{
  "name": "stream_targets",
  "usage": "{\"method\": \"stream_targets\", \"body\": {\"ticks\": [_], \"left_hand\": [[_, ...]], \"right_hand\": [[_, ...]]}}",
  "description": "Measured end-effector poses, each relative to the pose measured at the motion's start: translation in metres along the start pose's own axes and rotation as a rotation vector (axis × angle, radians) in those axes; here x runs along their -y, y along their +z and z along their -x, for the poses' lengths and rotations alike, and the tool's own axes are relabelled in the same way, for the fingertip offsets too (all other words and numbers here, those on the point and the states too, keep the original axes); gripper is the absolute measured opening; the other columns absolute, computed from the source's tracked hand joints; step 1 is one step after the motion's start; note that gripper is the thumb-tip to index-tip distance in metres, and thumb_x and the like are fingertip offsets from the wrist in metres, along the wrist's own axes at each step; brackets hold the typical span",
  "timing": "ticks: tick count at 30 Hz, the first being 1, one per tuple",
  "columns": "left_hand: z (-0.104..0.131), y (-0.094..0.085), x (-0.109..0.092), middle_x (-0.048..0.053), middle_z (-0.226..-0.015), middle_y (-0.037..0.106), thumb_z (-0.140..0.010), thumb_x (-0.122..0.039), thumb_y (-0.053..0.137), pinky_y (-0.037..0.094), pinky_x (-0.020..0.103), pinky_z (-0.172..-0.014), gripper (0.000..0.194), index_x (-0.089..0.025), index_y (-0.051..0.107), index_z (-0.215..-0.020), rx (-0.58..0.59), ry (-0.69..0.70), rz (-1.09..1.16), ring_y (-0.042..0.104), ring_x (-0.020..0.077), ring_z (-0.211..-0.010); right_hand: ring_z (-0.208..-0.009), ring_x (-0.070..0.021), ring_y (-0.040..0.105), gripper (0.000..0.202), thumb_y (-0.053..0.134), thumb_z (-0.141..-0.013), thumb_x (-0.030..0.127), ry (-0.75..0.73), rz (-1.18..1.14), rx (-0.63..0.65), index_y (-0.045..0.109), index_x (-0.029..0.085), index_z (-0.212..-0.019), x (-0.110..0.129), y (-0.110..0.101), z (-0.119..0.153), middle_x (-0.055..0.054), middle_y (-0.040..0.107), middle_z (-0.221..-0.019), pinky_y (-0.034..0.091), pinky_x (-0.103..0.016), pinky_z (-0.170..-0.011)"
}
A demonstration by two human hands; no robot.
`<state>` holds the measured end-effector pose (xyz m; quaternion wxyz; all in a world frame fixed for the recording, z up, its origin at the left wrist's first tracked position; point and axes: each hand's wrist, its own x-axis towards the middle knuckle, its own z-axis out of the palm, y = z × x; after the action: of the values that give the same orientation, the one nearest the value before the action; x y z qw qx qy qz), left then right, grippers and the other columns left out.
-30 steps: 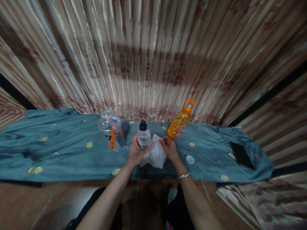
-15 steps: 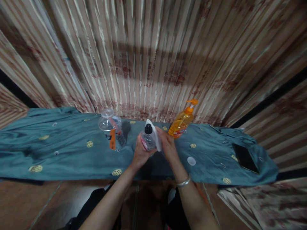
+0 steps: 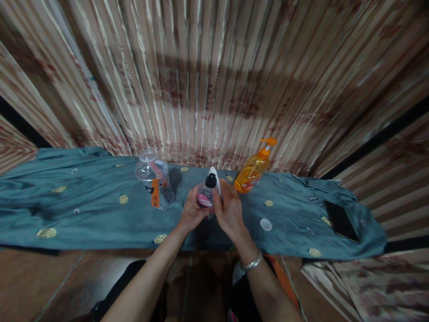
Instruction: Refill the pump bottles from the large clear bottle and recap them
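Note:
A small clear bottle point(image 3: 203, 197) with a black top and a pink label stands roughly upright between both hands, above the cloth-covered surface. Wrapped round its left side is my left hand point(image 3: 192, 209), closed on it. My right hand point(image 3: 230, 206), with a silver bangle at the wrist, is closed round a thin white cloth point(image 3: 216, 177) and presses it against the bottle's right side. Most of the cloth hides behind the fingers, and the bottle's lower part is largely covered too.
On the blue-green cover point(image 3: 97, 201), an empty clear plastic bottle point(image 3: 164, 192) with an orange label stands at left. An orange pump bottle point(image 3: 252, 175) is at right, behind a small translucent disc point(image 3: 266, 224). A dark phone point(image 3: 341, 221) lies farther right. A striped curtain point(image 3: 201, 80) hangs behind.
My right hand has turned and now lies with its back up, its thumb pressing the white cloth nearer the bottle. The bottle has turned, showing more of its pink label.

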<state>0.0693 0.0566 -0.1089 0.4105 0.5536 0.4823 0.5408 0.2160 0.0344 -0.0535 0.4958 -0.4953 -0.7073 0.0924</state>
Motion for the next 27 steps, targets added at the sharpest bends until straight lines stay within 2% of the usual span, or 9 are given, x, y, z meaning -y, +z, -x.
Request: {"method": "stream_targets", "body": {"ticks": [3,7,10,12,16,20,23,27], "left_hand": [[-0.002,0.002,-0.003,0.006,-0.117,0.073,-0.058,-0.022,0.094,0.051,0.054,-0.116,0.068,-0.027,0.072,-0.123,-0.093,-0.001,-0.065,0.066,0.0333,-0.121],[-0.002,0.007,-0.002,0.006,-0.11,0.072,-0.066,-0.028,0.089,0.058,0.048,-0.105,0.052,-0.025,0.068,-0.114,-0.155,-0.016,-0.078,0.071,0.0315,-0.112],[0.0,0.013,0.001,0.003,-0.101,0.074,-0.072,-0.034,0.088,0.064,0.042,-0.089,0.058,-0.024,0.062,-0.123,-0.136,-0.014,-0.053,0.074,0.0265,-0.092],[0.003,0.017,0.003,0.003,-0.102,0.076,-0.075,-0.035,0.085,0.065,0.04,-0.088,0.066,-0.024,0.057,-0.133,-0.119,0.008,-0.036,0.075,0.0247,-0.09],[0.009,0.022,0.012,0.013,-0.134,0.072,-0.078,-0.032,0.08,0.058,0.05,-0.114,0.076,-0.021,0.05,-0.147,-0.108,0.077,-0.042,0.073,0.0309,-0.123],[0.015,0.02,0.028,0.024,-0.158,0.058,-0.076,-0.026,0.077,0.041,0.061,-0.13,0.084,-0.016,0.046,-0.153,-0.085,0.119,-0.098,0.054,0.0411,-0.153],[0.018,0.018,0.038,0.024,-0.159,0.057,-0.081,-0.029,0.074,0.036,0.063,-0.133,0.08,-0.016,0.046,-0.155,-0.069,0.145,-0.138,0.05,0.0413,-0.155],[0.018,0.017,0.046,0.023,-0.158,0.056,-0.085,-0.034,0.073,0.036,0.064,-0.132,0.077,-0.017,0.047,-0.155,-0.07,0.167,-0.179,0.051,0.0412,-0.153]], "right_hand": [[-0.137,-0.0364,0.065,0.05,0.045,-0.113,0.043,-0.013,0.1,0.002,0.067,0.016,-0.149,0.005,0.004,0.007,-0.021,0.071,-0.147,0.05,-0.062,-0.122],[-0.148,-0.0377,0.058,0.054,0.045,-0.112,0.04,-0.042,0.134,0.024,0.059,0.014,-0.159,0.01,0.008,0.017,-0.023,0.062,-0.158,0.045,-0.066,-0.126],[-0.148,-0.0355,0.058,0.052,0.041,-0.113,0.033,-0.065,0.118,0.035,0.061,0.013,-0.157,0.014,0.006,0.02,-0.022,0.062,-0.16,0.046,-0.064,-0.127],[-0.145,-0.0337,0.06,0.05,0.04,-0.112,0.029,-0.066,0.1,0.028,0.064,0.015,-0.153,0.014,0.003,0.02,-0.021,0.064,-0.158,0.047,-0.061,-0.127],[-0.135,-0.0324,0.066,0.041,0.05,-0.108,0.033,-0.032,0.059,-0.035,0.072,0.018,-0.139,0.005,-0.001,0.015,-0.018,0.071,-0.146,0.052,-0.058,-0.121],[-0.126,-0.0321,0.07,0.042,0.068,-0.098,0.044,0.07,-0.057,-0.096,0.073,0.02,-0.131,-0.011,0.0,0.005,-0.017,0.075,-0.139,0.059,-0.053,-0.111],[-0.123,-0.0313,0.07,0.047,0.074,-0.093,0.049,0.166,-0.197,-0.08,0.073,0.022,-0.131,-0.018,0.003,0.0,-0.014,0.076,-0.137,0.059,-0.05,-0.108],[-0.102,-0.0254,0.073,0.048,0.076,-0.089,0.053,0.299,-0.467,-0.006,0.075,0.025,-0.128,-0.017,0.008,-0.006,-0.006,0.08,-0.117,0.063,-0.039,-0.092]]}}
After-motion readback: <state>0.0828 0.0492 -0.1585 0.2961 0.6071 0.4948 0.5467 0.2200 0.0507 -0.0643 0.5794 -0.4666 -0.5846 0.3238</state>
